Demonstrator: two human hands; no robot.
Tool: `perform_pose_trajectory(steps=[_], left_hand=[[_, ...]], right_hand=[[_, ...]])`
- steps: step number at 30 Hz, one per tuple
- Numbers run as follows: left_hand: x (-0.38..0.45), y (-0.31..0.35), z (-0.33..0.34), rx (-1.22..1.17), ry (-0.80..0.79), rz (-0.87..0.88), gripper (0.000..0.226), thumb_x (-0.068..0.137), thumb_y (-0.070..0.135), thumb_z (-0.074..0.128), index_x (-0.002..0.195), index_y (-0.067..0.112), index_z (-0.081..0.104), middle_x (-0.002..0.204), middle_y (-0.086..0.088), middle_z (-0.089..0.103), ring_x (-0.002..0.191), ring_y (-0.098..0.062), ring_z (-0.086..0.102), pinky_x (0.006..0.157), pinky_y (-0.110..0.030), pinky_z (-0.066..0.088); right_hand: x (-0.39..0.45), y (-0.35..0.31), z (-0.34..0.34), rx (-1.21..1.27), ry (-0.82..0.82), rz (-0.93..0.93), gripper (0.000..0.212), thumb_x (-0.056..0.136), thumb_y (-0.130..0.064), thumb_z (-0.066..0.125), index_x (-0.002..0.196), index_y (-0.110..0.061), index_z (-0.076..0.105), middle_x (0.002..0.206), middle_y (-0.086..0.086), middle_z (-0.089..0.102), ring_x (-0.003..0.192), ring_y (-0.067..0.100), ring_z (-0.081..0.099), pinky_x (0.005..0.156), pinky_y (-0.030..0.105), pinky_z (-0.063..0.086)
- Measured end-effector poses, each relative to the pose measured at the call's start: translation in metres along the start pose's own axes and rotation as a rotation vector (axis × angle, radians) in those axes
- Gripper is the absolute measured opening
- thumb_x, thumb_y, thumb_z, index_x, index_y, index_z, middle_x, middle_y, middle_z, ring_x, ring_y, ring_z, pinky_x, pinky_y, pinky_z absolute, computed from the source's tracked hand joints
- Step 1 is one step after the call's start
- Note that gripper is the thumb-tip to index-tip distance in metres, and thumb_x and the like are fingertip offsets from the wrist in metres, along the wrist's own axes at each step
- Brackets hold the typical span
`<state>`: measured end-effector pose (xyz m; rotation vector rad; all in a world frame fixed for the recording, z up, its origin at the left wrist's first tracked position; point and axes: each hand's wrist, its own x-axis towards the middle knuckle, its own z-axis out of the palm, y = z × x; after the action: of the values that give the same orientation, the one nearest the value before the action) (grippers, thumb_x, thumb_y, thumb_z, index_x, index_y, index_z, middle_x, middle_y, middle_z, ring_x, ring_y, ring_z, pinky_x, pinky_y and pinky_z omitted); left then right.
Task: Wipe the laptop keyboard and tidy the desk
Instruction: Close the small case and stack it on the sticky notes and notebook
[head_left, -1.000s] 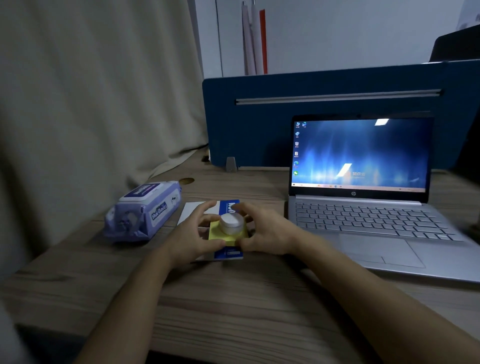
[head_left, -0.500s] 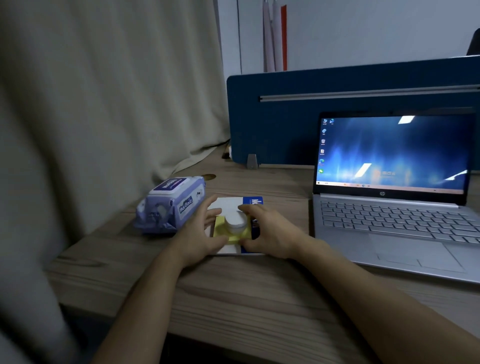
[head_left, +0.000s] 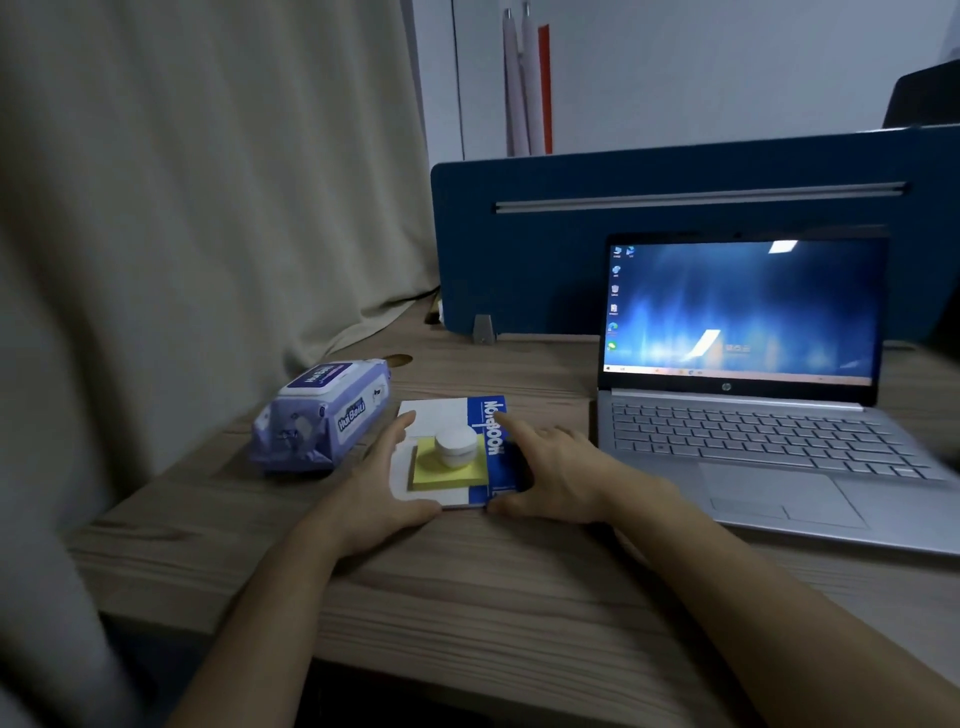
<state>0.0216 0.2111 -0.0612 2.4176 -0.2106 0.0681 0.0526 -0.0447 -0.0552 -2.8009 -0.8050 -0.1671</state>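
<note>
From the head camera, the person leans over a wooden desk (head_left: 519, 597) with both bare hands set around a small stack. The left hand (head_left: 384, 499) lies flat against the nine o'clock edge of a white-and-blue paperback notebook (head_left: 452, 415), fingers straight and thumb hooked round the near corner. The right hand (head_left: 561, 478) presses the three o'clock edge, forefinger stretched along the blue spine. Neither hand clenches anything. Both look to be relaxed and pressing, I'd judge to square the pile or slide it as one piece.

On the notebook sits a yellow square pad of sticky notes (head_left: 447, 475), and on that a small round white jar (head_left: 456, 447), upright. Stacking small on large reads as tidying already in hand.

At ten o'clock from the stack, just beside the left fingertips, lies a purple soft pack of wet wipes (head_left: 322, 415), lid shut, kept within reach for the keyboard. At two to three o'clock stands the open silver laptop (head_left: 779, 488), screen lit, its keyboard (head_left: 753, 431) bare and untouched by either hand. A blue desk divider (head_left: 545, 249) closes off twelve o'clock, and a beige curtain (head_left: 182, 208) hangs at nine.
</note>
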Motion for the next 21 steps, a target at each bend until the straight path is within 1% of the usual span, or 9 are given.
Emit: perform_pose_trajectory(steps=[1,3,6,8,10,13,17,21], left_hand=[[0.001,0.0,0.0,-0.004,-0.004,0.005,0.112,0.063,0.051,0.082,0.146,0.056,0.007,0.162,0.007,0.021,0.146,-0.018,0.026,0.113,-0.05,0.033],[0.005,0.001,0.002,-0.041,-0.025,0.026,0.108,0.067,0.046,0.082,0.148,0.052,0.011,0.161,0.006,0.024,0.145,-0.016,0.029,0.114,-0.049,0.034],[0.014,0.003,0.007,-0.091,-0.054,0.052,0.102,0.074,0.037,0.082,0.15,0.046,0.017,0.16,0.007,0.028,0.142,-0.01,0.033,0.113,-0.037,0.034],[0.021,0.005,0.012,-0.106,-0.067,0.059,0.096,0.076,0.034,0.081,0.151,0.043,0.02,0.158,0.008,0.032,0.14,-0.007,0.035,0.11,-0.031,0.035],[0.029,0.008,0.017,-0.111,-0.066,0.062,0.09,0.079,0.034,0.078,0.15,0.041,0.024,0.157,0.008,0.035,0.139,-0.007,0.037,0.109,-0.031,0.036],[0.042,0.01,0.025,-0.069,-0.024,0.072,0.078,0.081,0.038,0.074,0.146,0.043,0.032,0.153,0.007,0.041,0.136,-0.009,0.042,0.11,-0.038,0.04],[0.059,0.011,0.035,0.032,0.058,0.106,0.061,0.084,0.044,0.069,0.139,0.04,0.044,0.143,0.003,0.054,0.128,-0.009,0.05,0.104,-0.04,0.046],[0.084,0.015,0.044,0.067,0.122,0.115,0.053,0.085,0.04,0.07,0.134,0.035,0.052,0.137,0.001,0.059,0.123,-0.01,0.055,0.101,-0.039,0.049]], right_hand=[[-0.002,0.004,-0.001,0.003,-0.008,0.02,0.105,0.071,-0.076,0.053,0.151,-0.026,0.008,0.139,0.007,0.053,0.124,0.03,0.048,0.108,0.044,0.028],[-0.005,0.013,-0.004,-0.009,0.01,0.039,0.099,0.071,-0.076,0.053,0.147,-0.024,0.016,0.134,0.005,0.056,0.122,0.03,0.05,0.107,0.045,0.028],[-0.009,0.023,-0.006,-0.038,0.029,0.064,0.085,0.073,-0.075,0.053,0.136,-0.022,0.035,0.124,0.005,0.06,0.114,0.028,0.053,0.104,0.046,0.03],[-0.011,0.028,-0.008,-0.063,0.02,0.1,0.078,0.074,-0.076,0.052,0.129,-0.021,0.043,0.117,0.004,0.061,0.107,0.025,0.055,0.103,0.045,0.033],[-0.012,0.032,-0.009,-0.087,0.01,0.137,0.073,0.075,-0.077,0.051,0.122,-0.021,0.048,0.11,0.004,0.062,0.101,0.024,0.056,0.101,0.046,0.036],[-0.008,0.037,-0.014,-0.118,0.013,0.184,0.063,0.078,-0.075,0.05,0.111,-0.022,0.051,0.104,0.003,0.062,0.096,0.024,0.055,0.1,0.048,0.036],[-0.001,0.043,-0.016,-0.148,0.08,0.224,0.05,0.083,-0.065,0.055,0.107,-0.021,0.054,0.103,0.003,0.062,0.097,0.023,0.056,0.098,0.046,0.037],[0.011,0.051,-0.015,-0.186,0.155,0.248,0.039,0.086,-0.055,0.057,0.099,-0.019,0.054,0.1,0.004,0.063,0.096,0.026,0.056,0.09,0.042,0.038]])
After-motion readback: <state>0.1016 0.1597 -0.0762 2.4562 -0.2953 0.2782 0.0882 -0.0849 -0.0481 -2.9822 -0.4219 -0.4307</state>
